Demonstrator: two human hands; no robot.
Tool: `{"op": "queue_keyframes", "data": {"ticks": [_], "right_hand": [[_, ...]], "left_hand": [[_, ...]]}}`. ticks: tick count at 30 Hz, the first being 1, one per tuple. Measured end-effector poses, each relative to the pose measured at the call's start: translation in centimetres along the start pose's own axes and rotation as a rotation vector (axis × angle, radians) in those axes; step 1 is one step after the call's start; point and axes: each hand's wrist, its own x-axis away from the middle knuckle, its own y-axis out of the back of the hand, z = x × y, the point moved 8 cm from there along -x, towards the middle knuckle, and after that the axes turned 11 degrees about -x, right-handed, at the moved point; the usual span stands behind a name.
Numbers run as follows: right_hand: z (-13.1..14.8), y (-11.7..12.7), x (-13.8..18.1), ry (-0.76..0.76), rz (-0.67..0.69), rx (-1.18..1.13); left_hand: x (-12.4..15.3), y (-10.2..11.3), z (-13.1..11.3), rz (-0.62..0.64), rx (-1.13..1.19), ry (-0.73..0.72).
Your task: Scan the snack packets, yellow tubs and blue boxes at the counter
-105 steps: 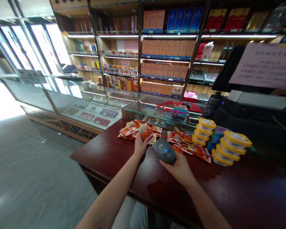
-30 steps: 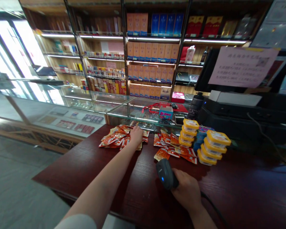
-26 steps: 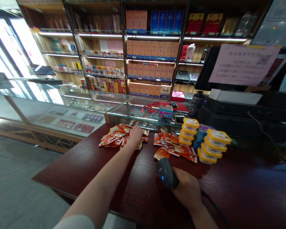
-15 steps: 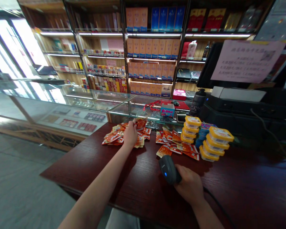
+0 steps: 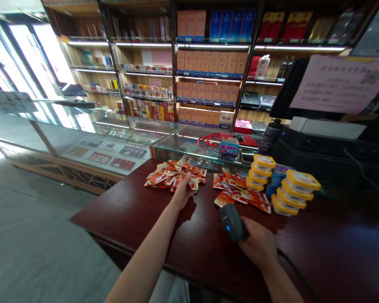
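My right hand point(image 5: 259, 247) grips a dark handheld barcode scanner point(image 5: 231, 222) with a blue light, its head pointing at the right pile of orange snack packets point(image 5: 240, 191). My left hand point(image 5: 183, 191) reaches into the left pile of orange snack packets point(image 5: 170, 176) on the dark red wooden counter point(image 5: 139, 210). Its fingers are closed on a packet point(image 5: 192, 183) at the pile's near edge. The scanner's cable point(image 5: 298, 273) trails back along my right forearm.
Two stacks of yellow-lidded tubs point(image 5: 282, 187) stand right of the packets. Behind them sit a black register point(image 5: 328, 147) with a paper notice point(image 5: 341, 84) and a dark bottle point(image 5: 270, 136). Glass display cases point(image 5: 113, 130) run left; shelves of boxed goods point(image 5: 211, 63) fill the back wall.
My left hand has drawn back from the far side of the left pile to its near edge, holding a packet. My right hand with the scanner has stayed roughly in place.
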Motion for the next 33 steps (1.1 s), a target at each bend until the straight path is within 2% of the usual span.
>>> {"op": "queue_keyframes", "data": {"ticks": [3,7,11,14,17,22,25,29,33], "right_hand": [[0.1,0.0,-0.1,-0.001,0.015,-0.005],[0.7,1.0,-0.6,-0.077,-0.008,-0.11],[2.0,1.5,-2.0,-0.198,0.006,-0.44],[3.9,1.3,-3.6,-0.195,0.046,-0.696],[5.8,0.9,-5.0,-0.156,0.09,-0.83],[6.7,0.4,-6.2,-0.192,0.108,-0.802],[7.1,0.4,-6.3,-0.174,0.103,-0.787],[7.0,0.3,-6.0,-0.174,0.094,-0.79],[6.7,0.5,-5.5,-0.157,0.1,-0.731]], "left_hand": [[0.0,-0.1,0.6,0.044,-0.056,-0.021],[-0.1,0.1,-0.1,0.03,-0.241,-0.223],[-0.2,0.7,-0.6,-0.037,-0.459,-0.36],[-0.6,1.2,-0.2,-0.072,-0.572,-0.401],[-1.1,1.4,0.6,-0.064,-0.632,-0.425],[-1.8,1.5,1.8,-0.016,-0.665,-0.45],[-1.9,1.8,1.7,-0.057,-0.708,-0.502],[-1.4,1.5,1.2,-0.038,-0.768,-0.529],[-1.1,1.4,0.9,-0.048,-0.755,-0.467]]}}
